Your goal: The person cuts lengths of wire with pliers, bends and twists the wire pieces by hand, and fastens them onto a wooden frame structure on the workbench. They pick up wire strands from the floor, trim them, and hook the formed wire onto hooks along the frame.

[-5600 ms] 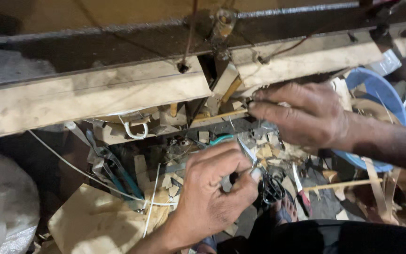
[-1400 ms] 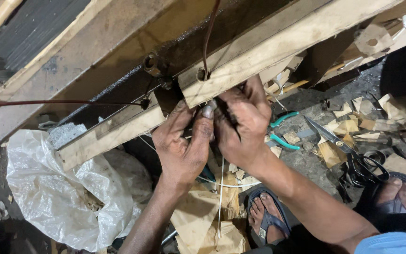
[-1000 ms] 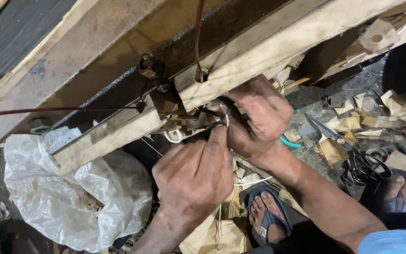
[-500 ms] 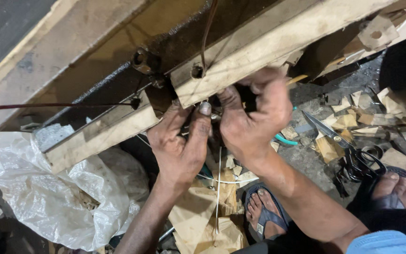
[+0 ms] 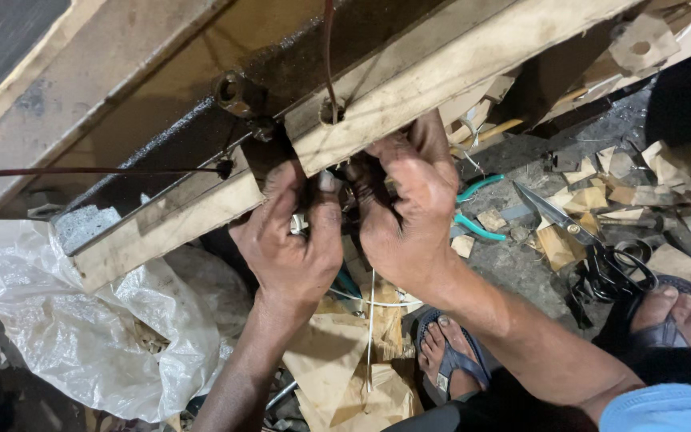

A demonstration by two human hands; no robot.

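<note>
**Wood beam, two hands under it**

Wooden beams run on a slant across the top of the head view: one pale beam (image 5: 457, 76) with a drilled hole where a dark wire (image 5: 328, 48) passes through, and a second, shorter beam (image 5: 161, 228) lower left. Between them lies a black metal strip carrying a rusty nut (image 5: 233, 90). Below is dark, gritty ground strewn with wood chips and brown card scraps.

Both hands crowd the lower edge of the pale beam, close together, with little free room between them. The left hand (image 5: 293, 244) has its fingers curled, thumb pressed up against a small white piece (image 5: 296, 224) at the gap. The right hand (image 5: 405, 208) is curled tight beside it; what its fingers clamp is hidden. A thin white wire (image 5: 370, 336) hangs down from between the hands.

Open ground lies to the right. Counted there: one pair of teal-handled pliers (image 5: 473, 208), one pair of black scissors (image 5: 593, 248), two sandalled feet (image 5: 449, 352). One white plastic bag (image 5: 81, 336) fills the lower left.
</note>
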